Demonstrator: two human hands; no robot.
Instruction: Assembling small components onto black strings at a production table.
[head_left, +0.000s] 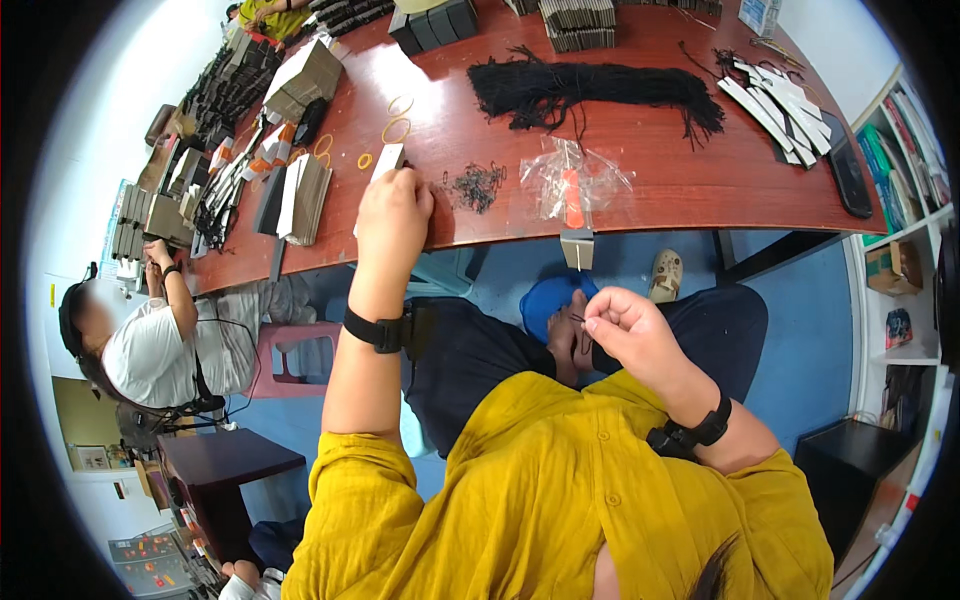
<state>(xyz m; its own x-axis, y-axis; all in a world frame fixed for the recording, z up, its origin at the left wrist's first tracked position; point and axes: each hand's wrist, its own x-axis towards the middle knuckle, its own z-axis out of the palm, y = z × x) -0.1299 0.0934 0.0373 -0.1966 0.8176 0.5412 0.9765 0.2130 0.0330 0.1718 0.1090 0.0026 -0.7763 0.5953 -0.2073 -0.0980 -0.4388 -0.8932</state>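
Observation:
My left hand (395, 212) is closed over a white card piece (388, 160) at the front edge of the table; most of the piece is hidden under my fingers. Just right of it lies a loose pile of small black pins or clips (478, 187). My right hand (632, 328) is held in front of my lap, thumb and fingertips pinched on a thin black cord (585, 338) that hangs in a loop. Beyond it, at the table edge, a clear plastic bag (545, 185) lies around an orange strip (572, 200), and a grey block (577, 250) sticks out over the edge.
Farther back lie a bundle of black cords (600, 95), white strips (770, 115) and a phone (850, 175). Left of my hand are yellow rubber bands (397, 130) and a stack of cards (305, 200). A co-worker (150, 345) sits on the left by a pink stool (290, 360).

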